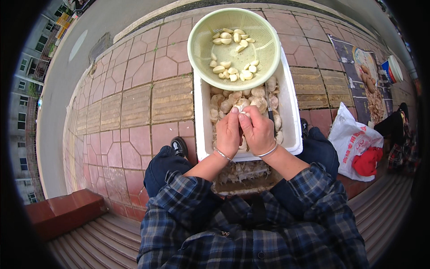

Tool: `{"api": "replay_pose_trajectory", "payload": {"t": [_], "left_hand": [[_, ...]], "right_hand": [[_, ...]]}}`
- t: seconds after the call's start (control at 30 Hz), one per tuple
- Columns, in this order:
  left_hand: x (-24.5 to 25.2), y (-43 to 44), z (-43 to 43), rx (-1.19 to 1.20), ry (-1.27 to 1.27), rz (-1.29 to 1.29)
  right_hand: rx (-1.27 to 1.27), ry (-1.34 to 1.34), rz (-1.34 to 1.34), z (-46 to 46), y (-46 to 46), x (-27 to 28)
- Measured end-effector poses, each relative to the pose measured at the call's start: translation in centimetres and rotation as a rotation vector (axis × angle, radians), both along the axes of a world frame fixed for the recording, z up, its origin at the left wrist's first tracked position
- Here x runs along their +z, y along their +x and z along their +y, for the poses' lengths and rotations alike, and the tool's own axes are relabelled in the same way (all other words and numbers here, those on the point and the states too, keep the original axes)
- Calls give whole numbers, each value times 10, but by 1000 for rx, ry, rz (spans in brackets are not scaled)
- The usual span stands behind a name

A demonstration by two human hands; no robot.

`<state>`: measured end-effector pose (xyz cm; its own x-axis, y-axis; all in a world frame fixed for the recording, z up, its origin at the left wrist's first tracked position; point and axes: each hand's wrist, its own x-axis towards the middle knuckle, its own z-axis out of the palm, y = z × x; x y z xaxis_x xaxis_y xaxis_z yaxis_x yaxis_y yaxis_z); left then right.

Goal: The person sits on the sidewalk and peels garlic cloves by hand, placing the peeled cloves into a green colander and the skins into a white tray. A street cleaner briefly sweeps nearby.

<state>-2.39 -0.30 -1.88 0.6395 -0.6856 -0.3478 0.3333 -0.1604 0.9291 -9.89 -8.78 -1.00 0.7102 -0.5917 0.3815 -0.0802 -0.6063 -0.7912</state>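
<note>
My left hand [229,131] and my right hand [258,128] meet over a white foam box [291,134], thumbs together, with a whitish garlic piece [245,113] pinched between their fingertips. Unpeeled garlic bulbs [258,91] fill the box beneath and beyond the fingers. A knife with a black handle [270,116] lies on the garlic to the right of my hands. On the box's far end rests a pale green plastic colander [192,50] with several peeled garlic cloves [232,70] inside.
Garlic skins [245,168] lie in a container between my legs. At the right are a white plastic bag [343,129] with a red cloth [368,161], a printed sheet [360,90] with brown tubers [368,79], a white bucket [393,69] and part of another person [396,134].
</note>
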Motion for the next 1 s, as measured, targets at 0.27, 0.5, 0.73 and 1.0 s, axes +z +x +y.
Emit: {"api": "replay_pose_trajectory", "payload": {"t": [0.27,0.5,0.73,1.0], "left_hand": [[-7,-8,-5,187,-6,-568],[-5,-9,-2,153,-33,-707],[11,-6,2,16,-166,-261],[17,-17,24,-1143,-309,-321]], "right_hand": [[-17,-108,-105,5,3,7],[70,774,-205,4,5,-3],[443,1822,-204,-35,-6,13],[174,1185,8,-45,-7,30]]}}
